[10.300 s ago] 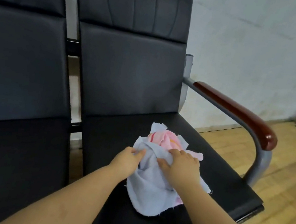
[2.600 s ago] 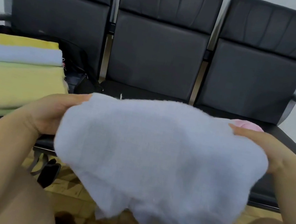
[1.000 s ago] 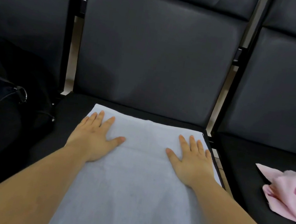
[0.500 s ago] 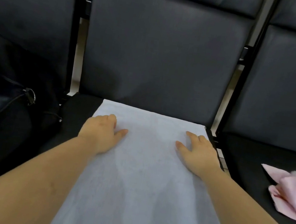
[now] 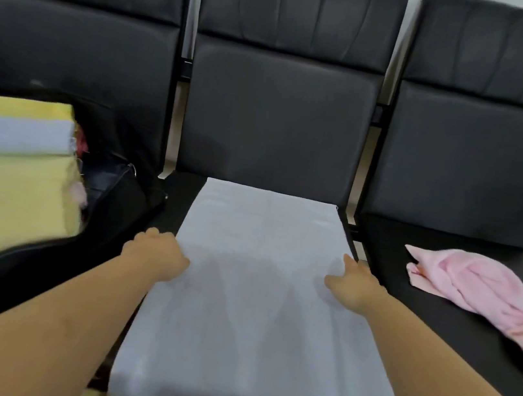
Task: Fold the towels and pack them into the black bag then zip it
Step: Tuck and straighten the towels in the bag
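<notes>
I had the grey towel [image 5: 260, 265] spread flat on the middle seat [image 5: 179, 192], left hand [image 5: 156, 255] and right hand [image 5: 350, 287] gripping its side edges, ready for folding.

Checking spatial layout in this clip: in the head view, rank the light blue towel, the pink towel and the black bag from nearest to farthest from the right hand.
1. Light blue towel: on the middle seat, the right hand touches its right edge.
2. Pink towel: on the right-hand seat, apart from the hand.
3. Black bag: on the left seat, beyond the left hand.
</notes>
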`<state>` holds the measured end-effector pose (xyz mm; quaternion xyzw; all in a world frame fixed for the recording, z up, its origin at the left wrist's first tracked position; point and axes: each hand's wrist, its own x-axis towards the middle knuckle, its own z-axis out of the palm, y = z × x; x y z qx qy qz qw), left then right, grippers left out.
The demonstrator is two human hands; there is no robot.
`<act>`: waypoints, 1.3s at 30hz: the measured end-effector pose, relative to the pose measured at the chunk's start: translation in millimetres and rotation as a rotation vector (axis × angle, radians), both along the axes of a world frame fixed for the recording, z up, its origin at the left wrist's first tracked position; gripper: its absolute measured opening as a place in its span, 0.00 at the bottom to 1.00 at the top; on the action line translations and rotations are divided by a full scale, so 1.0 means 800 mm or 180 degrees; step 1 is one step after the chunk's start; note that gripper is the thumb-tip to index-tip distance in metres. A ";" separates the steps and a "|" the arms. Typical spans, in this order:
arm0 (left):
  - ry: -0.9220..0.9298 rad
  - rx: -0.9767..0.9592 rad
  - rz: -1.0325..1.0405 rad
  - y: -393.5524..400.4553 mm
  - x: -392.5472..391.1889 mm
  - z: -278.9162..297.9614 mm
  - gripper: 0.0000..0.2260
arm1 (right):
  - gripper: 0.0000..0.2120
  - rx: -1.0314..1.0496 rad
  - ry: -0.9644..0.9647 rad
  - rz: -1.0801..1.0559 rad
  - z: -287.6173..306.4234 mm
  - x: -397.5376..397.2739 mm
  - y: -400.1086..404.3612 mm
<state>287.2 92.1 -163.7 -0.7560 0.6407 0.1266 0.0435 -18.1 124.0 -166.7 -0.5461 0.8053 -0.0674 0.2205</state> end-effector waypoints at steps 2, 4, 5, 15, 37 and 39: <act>0.0277 0.0023 0.0166 0.017 0.017 0.000 0.24 | 0.30 -0.0003 -0.0193 -0.0163 0.003 -0.009 0.022; 0.0482 0.0181 0.0151 0.031 0.030 0.000 0.24 | 0.29 0.0092 -0.0275 -0.0302 0.006 -0.017 0.041; 0.0501 0.0282 0.0127 0.038 0.034 0.001 0.25 | 0.30 0.0123 -0.0275 -0.0354 0.006 -0.020 0.048; 0.1442 0.0700 0.0119 0.056 0.030 0.011 0.07 | 0.08 0.0244 -0.0547 -0.0386 0.022 -0.043 0.083; 0.0999 -0.0146 -0.1194 0.117 0.070 0.069 0.05 | 0.14 0.0113 0.0599 0.1201 0.075 -0.032 0.152; 0.0860 -0.0311 -0.1217 0.119 0.078 0.077 0.04 | 0.12 0.0039 0.0396 0.1146 0.080 -0.032 0.157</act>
